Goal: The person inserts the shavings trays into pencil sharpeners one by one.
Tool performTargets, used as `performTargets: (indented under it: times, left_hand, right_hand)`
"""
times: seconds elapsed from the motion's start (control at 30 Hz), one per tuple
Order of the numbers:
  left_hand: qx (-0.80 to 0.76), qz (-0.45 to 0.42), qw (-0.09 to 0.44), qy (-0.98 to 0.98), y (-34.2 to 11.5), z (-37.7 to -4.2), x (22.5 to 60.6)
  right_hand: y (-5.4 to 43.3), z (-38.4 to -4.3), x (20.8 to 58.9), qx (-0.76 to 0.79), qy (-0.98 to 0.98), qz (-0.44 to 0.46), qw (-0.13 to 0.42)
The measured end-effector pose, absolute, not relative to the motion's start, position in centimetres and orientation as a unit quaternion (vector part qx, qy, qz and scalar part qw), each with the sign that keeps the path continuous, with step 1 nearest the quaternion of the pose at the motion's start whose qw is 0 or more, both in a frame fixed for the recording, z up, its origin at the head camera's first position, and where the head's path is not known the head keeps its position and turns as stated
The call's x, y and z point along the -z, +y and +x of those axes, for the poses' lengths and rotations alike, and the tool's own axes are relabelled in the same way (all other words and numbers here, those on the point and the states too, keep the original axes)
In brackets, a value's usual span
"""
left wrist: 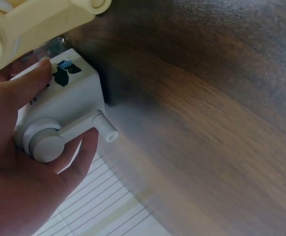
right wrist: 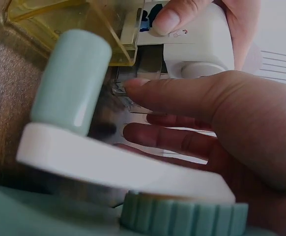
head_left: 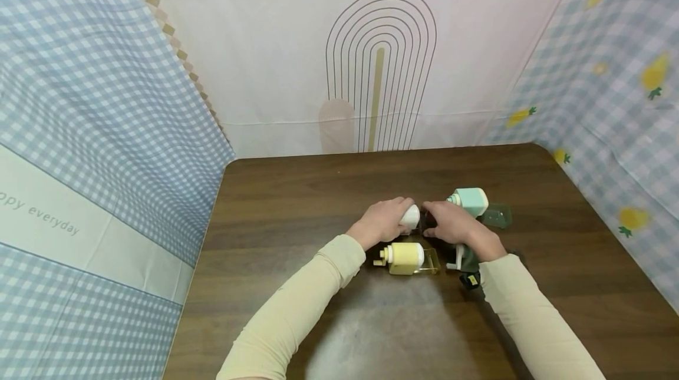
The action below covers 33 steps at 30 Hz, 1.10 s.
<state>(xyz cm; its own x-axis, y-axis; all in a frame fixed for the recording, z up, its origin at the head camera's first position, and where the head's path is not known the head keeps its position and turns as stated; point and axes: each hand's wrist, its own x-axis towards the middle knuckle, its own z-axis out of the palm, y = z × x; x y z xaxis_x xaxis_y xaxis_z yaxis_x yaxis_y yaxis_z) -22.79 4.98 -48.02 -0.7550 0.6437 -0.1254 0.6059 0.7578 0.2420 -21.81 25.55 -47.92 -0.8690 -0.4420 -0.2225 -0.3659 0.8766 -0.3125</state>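
Observation:
My left hand (head_left: 383,221) holds a white crank-handled pencil sharpener (left wrist: 74,101), thumb on its printed face and fingers round the far side. Its crank points away from the palm in the left wrist view. My right hand (head_left: 451,224) reaches in from the right and pinches the sharpener's clear drawer (right wrist: 148,61), thumb on the near side, fingertips beyond. Just in front of both hands lies a yellow pencil sharpener (head_left: 404,258) with its see-through drawer (head_left: 431,262) pulled out. A mint green pencil sharpener (head_left: 471,200) is behind the right hand, its green drawer (head_left: 497,215) sticking out.
A dark green sharpener (head_left: 469,259) with a white crank is partly hidden under the right forearm. The brown wooden table (head_left: 276,203) meets a white cloth (head_left: 254,73) at the back. Checked cloths hang at both sides.

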Motion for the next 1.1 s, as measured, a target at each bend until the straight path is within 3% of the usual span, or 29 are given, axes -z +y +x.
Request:
performTargets:
  times: [1.1]
  left_hand:
    - [-0.086, 0.33, 0.097, 0.935, 5.0, -22.64, 48.08]
  right_hand:
    - [25.02, -22.56, 48.28, 0.181, 0.944, -0.228, 0.155]
